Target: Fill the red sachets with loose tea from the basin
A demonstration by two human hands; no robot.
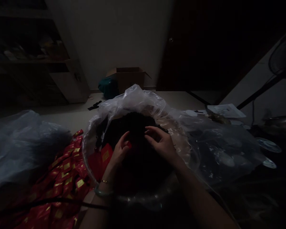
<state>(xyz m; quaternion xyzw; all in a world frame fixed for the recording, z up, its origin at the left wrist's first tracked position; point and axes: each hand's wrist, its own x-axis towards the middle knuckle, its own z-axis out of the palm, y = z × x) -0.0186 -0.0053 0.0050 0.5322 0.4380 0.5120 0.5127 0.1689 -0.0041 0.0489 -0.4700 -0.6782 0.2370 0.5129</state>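
A large clear plastic bag point(138, 98) stands open in front of me, holding a heap of dark loose material point(133, 124). My left hand point(120, 149) is inside the bag's mouth, fingers closed on a small red packet point(128, 145). My right hand point(160, 141) rests on the dark heap just right of it, fingers curled and partly spread, touching the material. Another red packet point(106, 156) with a gold label lies inside the bag beside my left wrist. The scene is very dim.
Several red packets with gold labels point(66, 171) are piled at the lower left. A bulging plastic bag point(21, 143) sits at the left. More plastic bags point(219, 149) lie at the right. A cardboard box point(128, 78) stands by the far wall, and a fan point(282, 57) at the right.
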